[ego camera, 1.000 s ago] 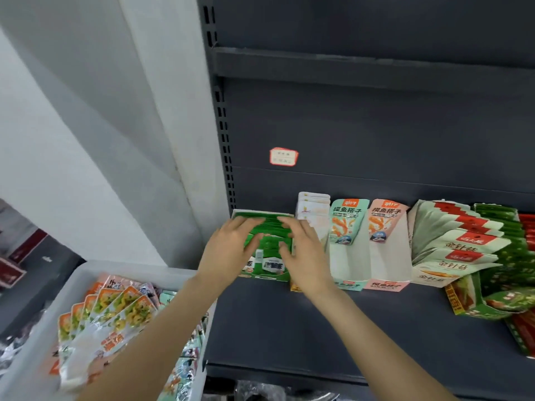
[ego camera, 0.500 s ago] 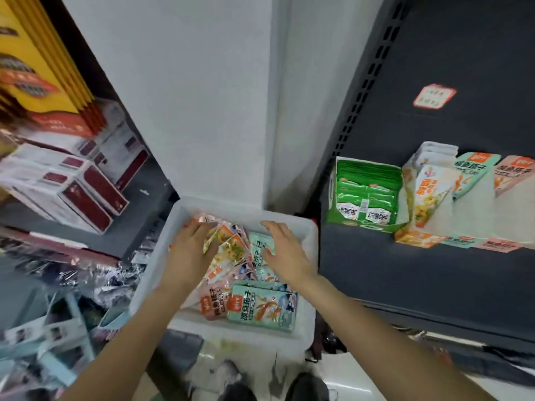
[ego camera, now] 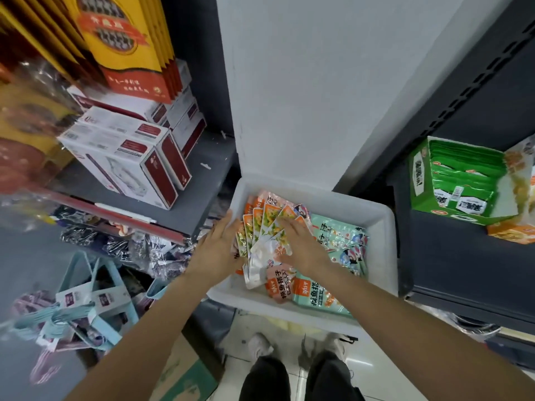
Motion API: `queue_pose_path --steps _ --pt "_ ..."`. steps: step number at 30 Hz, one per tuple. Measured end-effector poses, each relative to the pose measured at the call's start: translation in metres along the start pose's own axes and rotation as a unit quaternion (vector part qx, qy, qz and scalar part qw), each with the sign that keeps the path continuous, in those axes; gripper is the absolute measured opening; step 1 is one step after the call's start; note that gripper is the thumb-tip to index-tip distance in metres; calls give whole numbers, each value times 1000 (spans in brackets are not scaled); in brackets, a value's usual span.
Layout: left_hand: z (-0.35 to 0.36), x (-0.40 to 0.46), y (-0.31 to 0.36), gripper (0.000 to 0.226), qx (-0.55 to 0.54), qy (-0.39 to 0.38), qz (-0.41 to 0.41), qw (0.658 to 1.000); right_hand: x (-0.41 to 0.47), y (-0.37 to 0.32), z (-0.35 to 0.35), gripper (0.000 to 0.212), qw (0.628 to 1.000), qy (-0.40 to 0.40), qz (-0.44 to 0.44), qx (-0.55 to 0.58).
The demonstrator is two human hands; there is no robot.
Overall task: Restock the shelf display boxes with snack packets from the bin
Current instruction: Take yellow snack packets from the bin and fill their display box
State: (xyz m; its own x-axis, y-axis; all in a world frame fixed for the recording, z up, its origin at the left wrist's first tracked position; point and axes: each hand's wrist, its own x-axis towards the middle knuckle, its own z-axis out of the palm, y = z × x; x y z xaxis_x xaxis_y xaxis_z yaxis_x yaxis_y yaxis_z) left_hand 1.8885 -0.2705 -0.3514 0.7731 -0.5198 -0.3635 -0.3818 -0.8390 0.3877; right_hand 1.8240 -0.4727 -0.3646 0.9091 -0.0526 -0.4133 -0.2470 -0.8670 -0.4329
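Observation:
A white plastic bin [ego camera: 373, 215] in front of me holds orange-and-yellow snack packets [ego camera: 266, 224] fanned out on its left side, with teal packets [ego camera: 344, 241] on the right. My left hand [ego camera: 220, 250] lies flat against the left edge of the orange fan, fingers straight. Over the fan's right side my right hand [ego camera: 301, 244] rests palm down with spread fingers. On the dark shelf at right stands a green display box [ego camera: 419, 180] full of green packets [ego camera: 463, 175], and beside it the corner of an orange display box [ego camera: 509, 230].
A white pillar [ego camera: 318, 82] rises behind the bin. To the left, a grey shelf carries white-and-maroon boxes [ego camera: 130, 157] and yellow gift boxes [ego camera: 124, 39]. Light blue gift bags [ego camera: 86, 308] crowd the floor at left. My shoes [ego camera: 260, 345] stand on the tiles below the bin.
A second ago both hands were at the green display box on the shelf. They dropped into the bin, and have since closed in around the fan of orange packets.

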Motion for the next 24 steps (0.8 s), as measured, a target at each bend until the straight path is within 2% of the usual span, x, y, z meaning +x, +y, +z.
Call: queue_pose_path --steps 6,8,16,21,24 --pt "5 -2 -13 93 -7 19 47 999 20 -6 14 105 993 30 13 -114" --pt "10 -3 -16 92 -12 37 60 997 27 -6 13 104 990 40 31 -134" --pt "14 -1 -19 87 -45 59 74 995 36 0 -15 49 978 134 62 -146" --pt "16 2 -6 71 -69 89 41 993 19 8 -34 24 983 161 86 5" --pt "23 10 0 57 -14 148 56 987 8 18 -37 17 980 158 98 69"
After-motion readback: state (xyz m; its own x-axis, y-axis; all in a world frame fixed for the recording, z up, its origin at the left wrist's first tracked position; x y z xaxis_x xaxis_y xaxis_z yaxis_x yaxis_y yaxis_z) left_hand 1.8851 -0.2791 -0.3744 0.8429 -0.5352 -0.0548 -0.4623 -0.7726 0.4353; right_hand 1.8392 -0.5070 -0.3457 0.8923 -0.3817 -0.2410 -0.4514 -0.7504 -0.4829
